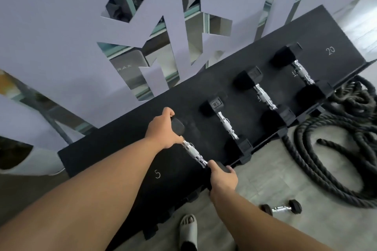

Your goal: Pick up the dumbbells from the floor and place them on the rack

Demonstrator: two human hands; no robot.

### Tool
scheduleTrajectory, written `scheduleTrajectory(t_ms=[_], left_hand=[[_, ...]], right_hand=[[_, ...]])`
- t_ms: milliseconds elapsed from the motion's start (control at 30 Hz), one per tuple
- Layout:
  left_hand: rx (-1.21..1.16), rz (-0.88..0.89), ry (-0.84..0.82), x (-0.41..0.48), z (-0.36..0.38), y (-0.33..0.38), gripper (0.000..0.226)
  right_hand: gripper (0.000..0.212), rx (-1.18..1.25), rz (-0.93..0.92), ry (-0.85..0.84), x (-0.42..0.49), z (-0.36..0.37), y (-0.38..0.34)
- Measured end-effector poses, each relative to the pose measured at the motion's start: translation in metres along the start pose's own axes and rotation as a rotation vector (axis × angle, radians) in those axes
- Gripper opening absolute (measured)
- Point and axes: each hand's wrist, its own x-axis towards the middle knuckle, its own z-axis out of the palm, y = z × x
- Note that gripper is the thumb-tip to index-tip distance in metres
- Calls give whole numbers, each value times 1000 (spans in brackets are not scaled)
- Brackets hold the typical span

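Note:
A black dumbbell (194, 154) with a chrome handle lies across the black rack (126, 149), near the painted number 5. My left hand (163, 128) grips its far head, and my right hand (223, 177) grips its near head at the rack's front edge. Three more black dumbbells (227, 126) rest in a row further right on the rack. A small dumbbell (282, 208) lies on the floor to the right of my right forearm.
A thick black battle rope (334, 149) lies coiled on the floor at the right, next to the rack's end. A wall with mirrored cut-outs (61, 26) stands right behind the rack. My sandalled foot (188, 230) is on the grey floor below the rack.

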Motion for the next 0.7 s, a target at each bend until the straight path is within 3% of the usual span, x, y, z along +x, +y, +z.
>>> scheduleTrajectory(t_ms=[233, 500, 700], left_hand=[[4, 85, -58, 38, 11, -10, 95], [141, 343, -69, 57, 44, -22, 89], [170, 391, -27, 62, 71, -39, 76]], right_hand=[[89, -158, -167, 108, 15, 21, -2], [86, -181, -216, 152, 29, 36, 22], [84, -301, -248, 155, 42, 37, 34]])
